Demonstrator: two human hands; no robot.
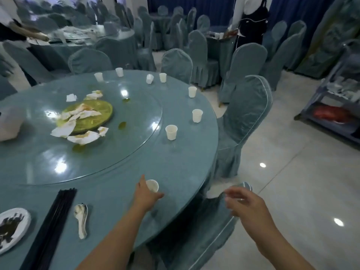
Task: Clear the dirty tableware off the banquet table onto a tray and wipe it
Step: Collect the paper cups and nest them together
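Nearest the lens, the left hand is wrapped round a white cup at the desk edge. The fingers are on the far side and the thumb on the near side, so the cup is pinched across its width, as for lifting. The cup's mouth is turned upward and its long axis lies close to vertical, probably so that dregs are not spilled. Whether its base touches the desk cannot be told.

The right hand is held loosely open and empty above a chair back, just off the desk edge, presumably free to receive cups.

Further cups are stood upright, well apart, along the desk rim, apparently one per seat. Chopsticks are bundled with their long axis running away from the viewer. Beside them are a spoon, laid bowl-end away, and a soiled plate. Stained napkins are scattered on the turntable. No tray is seen.
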